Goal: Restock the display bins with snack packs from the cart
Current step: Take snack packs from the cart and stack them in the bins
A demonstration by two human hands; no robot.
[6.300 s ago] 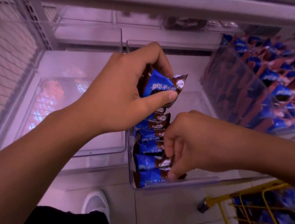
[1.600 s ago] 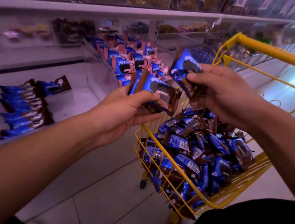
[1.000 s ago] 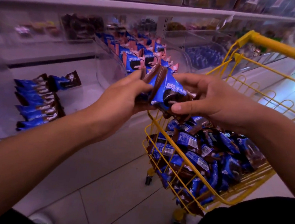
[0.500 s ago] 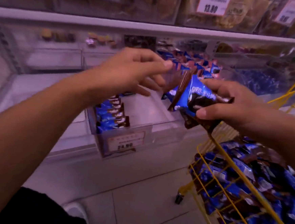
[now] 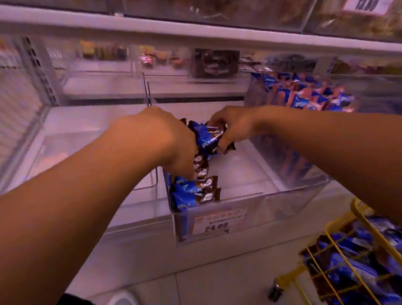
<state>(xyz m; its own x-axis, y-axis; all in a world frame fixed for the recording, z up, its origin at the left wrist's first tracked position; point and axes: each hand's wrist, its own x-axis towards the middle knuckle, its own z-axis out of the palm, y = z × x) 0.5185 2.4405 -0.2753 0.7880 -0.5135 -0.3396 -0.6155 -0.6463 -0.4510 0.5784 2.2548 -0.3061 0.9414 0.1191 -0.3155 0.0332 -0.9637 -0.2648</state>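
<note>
Both hands were over a clear plastic bin on the low shelf. The right hand had its fingers and thumb curled tight around a small bunch of blue and brown snack packs, holding them just above the back part of the bin. The left hand was beside it, knuckles up, with its fingers bent down onto the row of packs already lined up along the bin's left side. It touched the row, but its fingertips were hidden, so I could not tell if it gripped a pack or only pressed on them. The rest of the bin floor was bare. A white and orange price tag was stuck on the bin's front wall. To the right stood another clear bin full of the same kind of blue packs. At the lower right was the yellow wire cart, with many more blue packs piled inside. The floor below was pale tile. The picture was a bit blurry.
</note>
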